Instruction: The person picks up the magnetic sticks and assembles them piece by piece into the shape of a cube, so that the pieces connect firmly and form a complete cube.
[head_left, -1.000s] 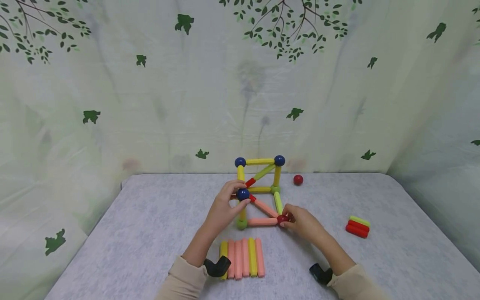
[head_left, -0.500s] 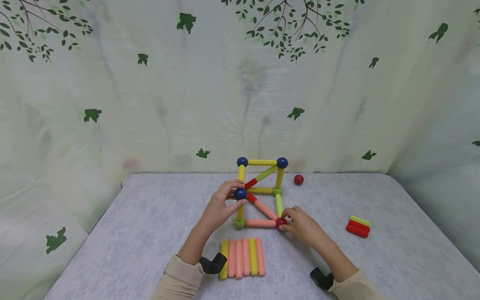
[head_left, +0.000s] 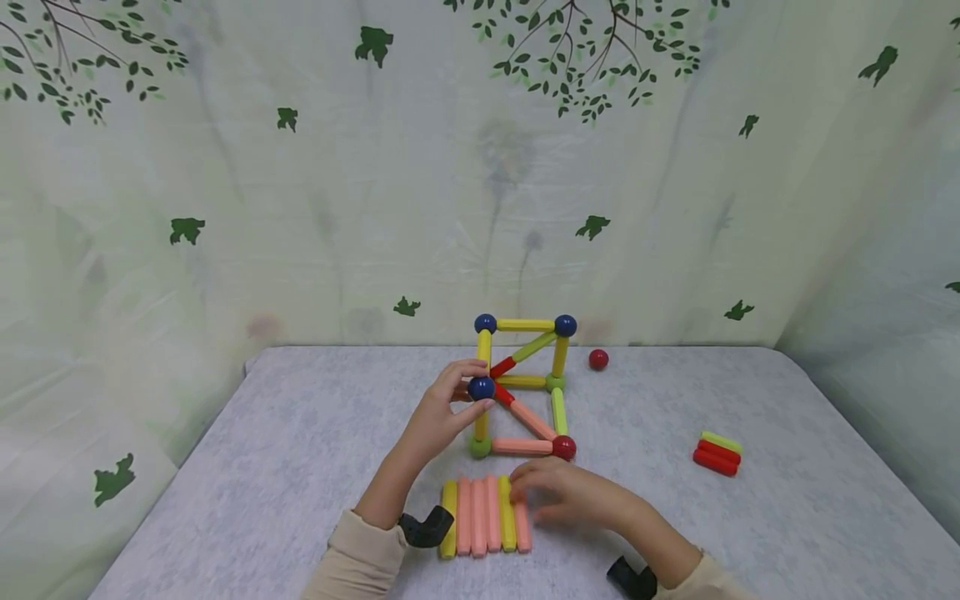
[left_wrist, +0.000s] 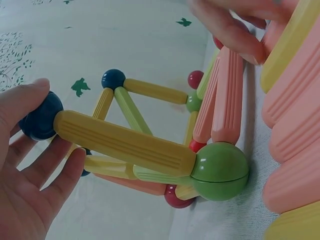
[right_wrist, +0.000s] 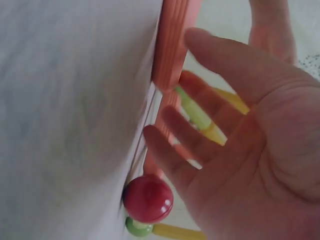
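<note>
A frame of magnetic sticks and balls stands mid-table. My left hand (head_left: pixel 435 421) pinches its near upper blue ball (head_left: pixel 481 388) between thumb and fingers; in the left wrist view that blue ball (left_wrist: pixel 41 119) caps a yellow stick (left_wrist: pixel 125 144) rising from a green ball (left_wrist: pixel 220 171). Just in front of the frame, my right hand (head_left: pixel 581 493) reaches over a row of sticks, fingers spread around the rightmost pink stick (head_left: pixel 523 537). In the right wrist view the pink stick (right_wrist: pixel 175 45) lies between thumb and fingers, without a clear grip. A red ball (head_left: pixel 564 447) forms the frame's near right corner.
The row also holds several pink sticks (head_left: pixel 478 521) and yellow ones (head_left: pixel 448 525). A loose red ball (head_left: pixel 598 359) lies behind the frame. To the right lie two red sticks (head_left: pixel 716 458) and a lime stick (head_left: pixel 722 442). A leaf-patterned curtain (head_left: pixel 337 208) backs the table.
My right hand has let go of the frame's red corner ball and moved down and left to the stick row. My left hand still holds the blue ball; the frame has shifted slightly.
</note>
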